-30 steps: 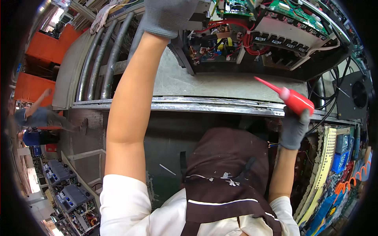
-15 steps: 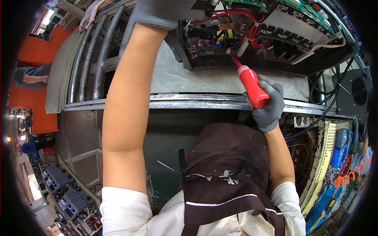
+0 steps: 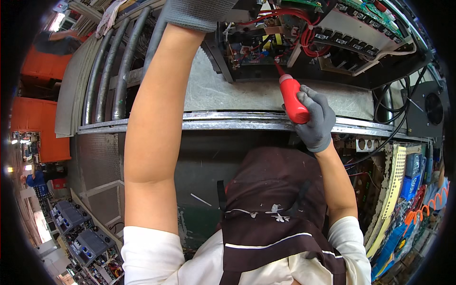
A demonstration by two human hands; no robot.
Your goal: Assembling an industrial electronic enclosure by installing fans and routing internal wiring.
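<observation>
Head view: the right hand (image 3: 316, 121), in a grey glove, has its grip closed around the lower part of a red squeeze bottle (image 3: 294, 97), which is tilted up and slightly to the left. The bottle is opaque, so its contents cannot be seen. Its thin red nozzle (image 3: 279, 69) points into the lower front of an open dark housing (image 3: 311, 72); whether the tip touches anything there is too small to tell.

That housing is the fullest container around. Inside sit a looped bundle of red wires (image 3: 308, 43), a yellow component (image 3: 266, 42) among small crowded parts, and, toward the right, a green circuit board (image 3: 375, 23) above a pale panel with a row of dark parts. It stands on a scratched metal tabletop (image 3: 228, 97), with bare rollers (image 3: 124, 71) to the left.

The left hand (image 3: 197, 14), also gloved in grey, reaches up beside the housing's left side (the frame's upper edge cuts off its fingers), so I cannot tell whether that grip is spread or holding something.

At far right, a blue bin (image 3: 410, 190) sits below a black box with a round fan opening (image 3: 427, 111).
</observation>
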